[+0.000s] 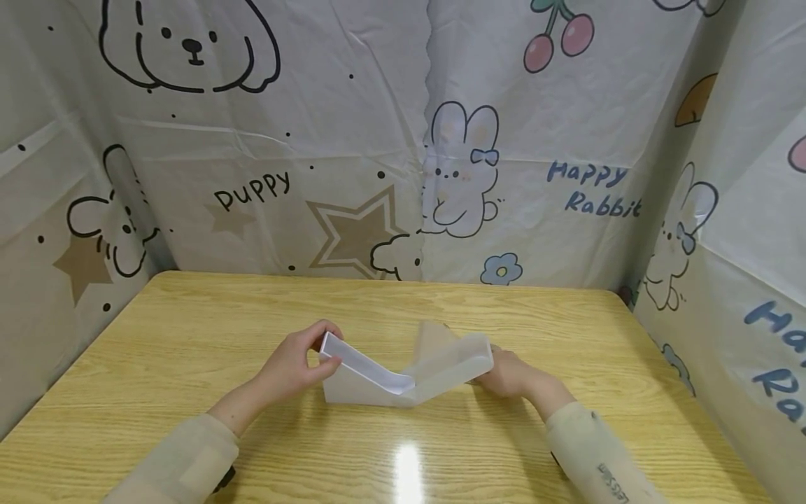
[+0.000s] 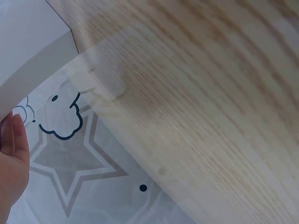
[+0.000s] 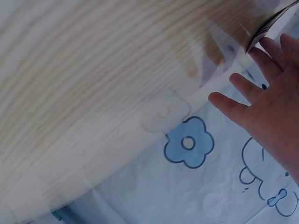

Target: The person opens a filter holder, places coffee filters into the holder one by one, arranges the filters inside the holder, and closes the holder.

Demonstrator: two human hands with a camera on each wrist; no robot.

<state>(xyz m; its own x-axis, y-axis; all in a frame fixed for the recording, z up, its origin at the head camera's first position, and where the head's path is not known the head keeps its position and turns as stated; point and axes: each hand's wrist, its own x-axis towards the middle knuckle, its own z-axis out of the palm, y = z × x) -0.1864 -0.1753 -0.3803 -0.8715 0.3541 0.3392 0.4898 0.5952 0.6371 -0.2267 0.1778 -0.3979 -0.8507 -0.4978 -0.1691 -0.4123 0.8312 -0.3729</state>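
Observation:
A white, partly translucent plastic file holder (image 1: 368, 392) with a slanted, V-shaped open edge stands in the middle of the wooden table. My left hand (image 1: 299, 357) pinches its tall left end between thumb and fingers; in the left wrist view the fingers of the left hand (image 2: 13, 154) lie at the lower edge of the white holder (image 2: 32, 51). At the other end, my right hand (image 1: 510, 371) is partly hidden behind the holder. A flat tan piece (image 1: 433, 339) shows behind it. In the right wrist view, fingers of the right hand (image 3: 266, 100) hold a thin, dark, layered edge (image 3: 264, 29), like a booklet's.
The light wooden table (image 1: 252, 301) has a glare spot near its front edge. A printed cloth (image 1: 352, 126) with cartoon animals hangs behind it and along both sides.

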